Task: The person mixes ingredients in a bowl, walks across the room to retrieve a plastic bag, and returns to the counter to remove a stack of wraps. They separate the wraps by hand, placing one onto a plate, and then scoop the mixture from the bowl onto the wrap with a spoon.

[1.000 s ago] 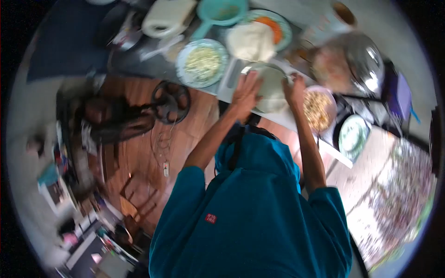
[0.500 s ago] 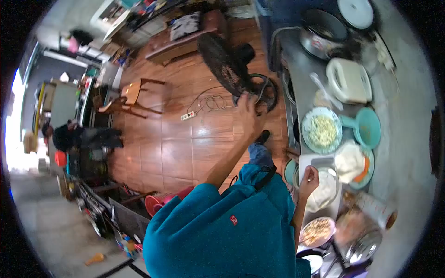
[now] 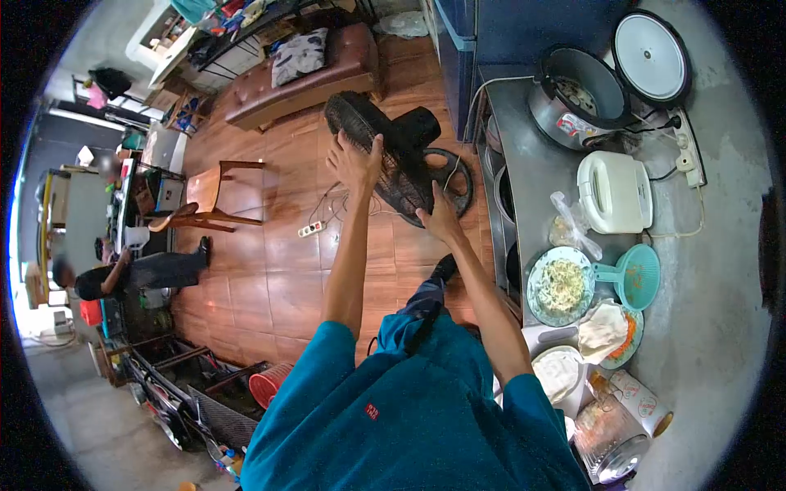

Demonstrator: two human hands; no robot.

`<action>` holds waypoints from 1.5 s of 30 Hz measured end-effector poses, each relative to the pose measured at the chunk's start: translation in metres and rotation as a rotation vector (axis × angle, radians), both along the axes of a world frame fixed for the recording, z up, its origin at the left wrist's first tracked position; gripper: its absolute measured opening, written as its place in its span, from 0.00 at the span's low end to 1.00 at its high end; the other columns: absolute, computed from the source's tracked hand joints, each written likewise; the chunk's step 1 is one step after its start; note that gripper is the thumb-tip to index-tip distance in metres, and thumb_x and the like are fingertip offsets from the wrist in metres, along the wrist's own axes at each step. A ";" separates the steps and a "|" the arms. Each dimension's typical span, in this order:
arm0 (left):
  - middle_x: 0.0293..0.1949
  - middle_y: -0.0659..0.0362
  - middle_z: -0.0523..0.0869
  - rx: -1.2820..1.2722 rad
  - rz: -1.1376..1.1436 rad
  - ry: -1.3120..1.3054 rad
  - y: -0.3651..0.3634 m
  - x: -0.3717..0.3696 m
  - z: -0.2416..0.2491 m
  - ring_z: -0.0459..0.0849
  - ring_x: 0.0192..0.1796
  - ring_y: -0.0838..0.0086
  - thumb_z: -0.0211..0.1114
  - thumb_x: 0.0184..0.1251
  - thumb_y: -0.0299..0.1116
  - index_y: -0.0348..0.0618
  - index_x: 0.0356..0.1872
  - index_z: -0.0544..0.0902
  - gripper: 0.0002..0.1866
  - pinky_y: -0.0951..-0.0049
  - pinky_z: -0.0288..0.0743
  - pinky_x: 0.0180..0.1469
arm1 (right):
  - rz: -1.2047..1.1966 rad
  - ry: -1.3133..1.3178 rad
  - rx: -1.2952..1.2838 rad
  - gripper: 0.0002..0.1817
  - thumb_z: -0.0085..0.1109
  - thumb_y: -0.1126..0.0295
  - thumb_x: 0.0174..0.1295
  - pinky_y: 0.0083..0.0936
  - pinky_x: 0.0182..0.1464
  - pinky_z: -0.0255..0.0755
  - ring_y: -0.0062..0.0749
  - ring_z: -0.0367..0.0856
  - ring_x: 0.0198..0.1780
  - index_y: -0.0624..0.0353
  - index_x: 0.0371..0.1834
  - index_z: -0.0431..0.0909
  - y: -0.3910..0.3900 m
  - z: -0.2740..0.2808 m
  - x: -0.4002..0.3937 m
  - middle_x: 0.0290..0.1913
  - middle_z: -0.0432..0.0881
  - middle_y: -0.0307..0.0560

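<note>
A black standing fan [image 3: 393, 139] with a round base rises from the tiled floor, its mesh cage facing my body. My left hand [image 3: 358, 164] lies on the cage's near side, fingers spread, thumb up. My right hand [image 3: 440, 217] is at the lower end of the cage, thumb pointing left and a finger raised, and it seems to grip the rim. The fan's cable runs over the floor to a white power strip [image 3: 311, 229].
To the right, a metal counter [image 3: 524, 164] holds a rice cooker [image 3: 577, 94], a cream appliance [image 3: 614, 192], a plate of shredded food [image 3: 561, 286] and a green strainer [image 3: 637, 278]. A wooden chair [image 3: 205, 196] and brown bench [image 3: 348, 61] stand beyond. Another person [image 3: 147, 274] stands left.
My right hand has left the counter side and reached the fan. My left hand has moved higher on the cage. The fan sits slightly further left in view.
</note>
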State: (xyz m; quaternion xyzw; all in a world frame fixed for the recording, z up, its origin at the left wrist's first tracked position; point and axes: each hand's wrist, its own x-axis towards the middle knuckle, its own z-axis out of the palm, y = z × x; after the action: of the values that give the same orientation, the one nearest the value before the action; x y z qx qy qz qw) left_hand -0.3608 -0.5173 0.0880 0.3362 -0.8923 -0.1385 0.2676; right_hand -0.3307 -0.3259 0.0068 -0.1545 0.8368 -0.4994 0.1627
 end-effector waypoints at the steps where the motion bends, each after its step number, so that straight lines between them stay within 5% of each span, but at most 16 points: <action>1: 0.59 0.45 0.72 -0.035 0.015 0.002 -0.010 -0.009 -0.003 0.67 0.63 0.53 0.66 0.51 0.61 0.33 0.61 0.69 0.45 0.55 0.54 0.66 | -0.001 -0.005 0.001 0.41 0.64 0.67 0.56 0.40 0.70 0.56 0.56 0.60 0.70 0.65 0.71 0.54 -0.005 -0.003 -0.004 0.68 0.61 0.66; 6: 0.56 0.45 0.75 0.038 0.009 -0.099 -0.037 -0.038 -0.005 0.70 0.61 0.53 0.65 0.52 0.60 0.32 0.58 0.72 0.42 0.55 0.58 0.63 | 0.077 -0.025 0.066 0.43 0.64 0.64 0.56 0.40 0.72 0.52 0.55 0.55 0.72 0.64 0.72 0.52 -0.025 -0.034 0.006 0.71 0.57 0.64; 11: 0.48 0.47 0.80 0.022 -0.039 -0.034 -0.060 -0.050 -0.013 0.74 0.56 0.54 0.66 0.53 0.58 0.36 0.50 0.78 0.34 0.55 0.61 0.61 | 0.087 0.000 0.072 0.43 0.63 0.64 0.55 0.53 0.65 0.55 0.59 0.57 0.69 0.67 0.71 0.51 -0.047 -0.022 0.034 0.69 0.56 0.65; 18: 0.50 0.45 0.80 0.147 -0.298 0.081 -0.102 -0.068 -0.013 0.74 0.57 0.53 0.67 0.55 0.52 0.36 0.49 0.78 0.30 0.57 0.64 0.61 | 0.269 -0.114 0.186 0.47 0.65 0.59 0.53 0.54 0.63 0.55 0.57 0.55 0.68 0.65 0.72 0.50 -0.102 -0.008 0.038 0.67 0.54 0.61; 23: 0.50 0.43 0.82 0.345 -0.469 0.074 -0.135 -0.070 -0.018 0.78 0.56 0.52 0.66 0.58 0.48 0.37 0.51 0.79 0.27 0.58 0.70 0.58 | 0.361 -0.096 0.303 0.55 0.68 0.58 0.50 0.59 0.62 0.57 0.66 0.52 0.69 0.67 0.73 0.39 -0.137 -0.023 0.040 0.67 0.52 0.68; 28: 0.56 0.42 0.78 0.294 -0.537 0.133 -0.146 -0.067 -0.034 0.75 0.60 0.50 0.62 0.62 0.49 0.36 0.56 0.76 0.29 0.59 0.66 0.63 | 0.455 -0.184 0.270 0.55 0.68 0.57 0.49 0.56 0.63 0.58 0.64 0.53 0.70 0.71 0.72 0.41 -0.151 -0.017 0.027 0.69 0.52 0.69; 32: 0.58 0.41 0.76 0.285 -0.372 0.272 -0.147 -0.055 -0.046 0.73 0.62 0.51 0.60 0.65 0.50 0.35 0.58 0.74 0.30 0.59 0.65 0.63 | 0.447 -0.293 0.227 0.58 0.67 0.56 0.49 0.52 0.69 0.53 0.66 0.47 0.72 0.70 0.73 0.37 -0.150 -0.012 0.020 0.72 0.48 0.71; 34: 0.59 0.41 0.75 0.494 -0.220 0.303 -0.153 -0.038 -0.054 0.73 0.62 0.52 0.57 0.67 0.51 0.35 0.60 0.72 0.30 0.61 0.64 0.64 | 0.490 -0.311 0.266 0.56 0.65 0.57 0.53 0.47 0.71 0.51 0.66 0.47 0.73 0.70 0.73 0.35 -0.138 -0.004 0.017 0.72 0.47 0.73; 37: 0.56 0.41 0.77 0.617 -0.120 0.297 -0.168 -0.004 -0.092 0.74 0.60 0.55 0.57 0.69 0.50 0.32 0.59 0.72 0.30 0.63 0.65 0.62 | 0.446 -0.266 0.266 0.51 0.63 0.59 0.55 0.43 0.72 0.50 0.64 0.50 0.73 0.70 0.73 0.39 -0.121 0.002 0.022 0.71 0.50 0.74; 40: 0.53 0.40 0.78 0.735 -0.009 0.478 -0.177 0.030 -0.158 0.76 0.56 0.58 0.56 0.70 0.48 0.29 0.58 0.71 0.29 0.62 0.67 0.59 | 0.299 -0.113 0.068 0.46 0.64 0.65 0.55 0.42 0.66 0.62 0.62 0.59 0.69 0.61 0.74 0.49 -0.090 0.006 0.031 0.69 0.55 0.72; 41: 0.52 0.40 0.78 0.677 0.043 0.367 -0.161 0.049 -0.150 0.77 0.55 0.57 0.58 0.69 0.47 0.29 0.58 0.71 0.29 0.62 0.68 0.58 | 0.252 0.042 0.014 0.39 0.65 0.69 0.56 0.37 0.55 0.73 0.53 0.76 0.57 0.60 0.71 0.58 -0.075 -0.009 0.037 0.61 0.71 0.65; 42: 0.51 0.39 0.78 0.615 0.086 0.257 -0.143 0.074 -0.141 0.77 0.53 0.56 0.59 0.67 0.45 0.28 0.57 0.71 0.28 0.61 0.69 0.57 | 0.216 0.035 0.034 0.39 0.65 0.69 0.56 0.37 0.55 0.73 0.53 0.76 0.57 0.60 0.71 0.58 -0.055 -0.007 0.040 0.61 0.71 0.65; 44: 0.48 0.40 0.79 0.382 0.072 0.107 -0.138 0.133 -0.215 0.77 0.51 0.52 0.66 0.60 0.41 0.29 0.56 0.71 0.29 0.60 0.70 0.55 | 0.183 -0.280 -0.164 0.32 0.65 0.67 0.56 0.33 0.50 0.74 0.43 0.79 0.46 0.62 0.64 0.66 -0.014 0.005 0.052 0.48 0.78 0.56; 45: 0.47 0.40 0.78 0.357 0.059 -0.118 -0.118 0.163 -0.215 0.76 0.50 0.48 0.69 0.53 0.33 0.29 0.54 0.72 0.29 0.57 0.70 0.54 | 0.088 -0.288 -0.213 0.27 0.65 0.67 0.57 0.28 0.44 0.76 0.33 0.81 0.39 0.61 0.60 0.71 0.007 0.006 0.063 0.42 0.81 0.49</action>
State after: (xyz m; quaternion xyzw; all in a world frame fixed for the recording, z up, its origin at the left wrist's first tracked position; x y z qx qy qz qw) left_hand -0.1977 -0.6351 -0.1272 0.4120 -0.8574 -0.2668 0.1546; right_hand -0.2673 -0.3187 0.0126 -0.1341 0.7398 -0.5945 0.2850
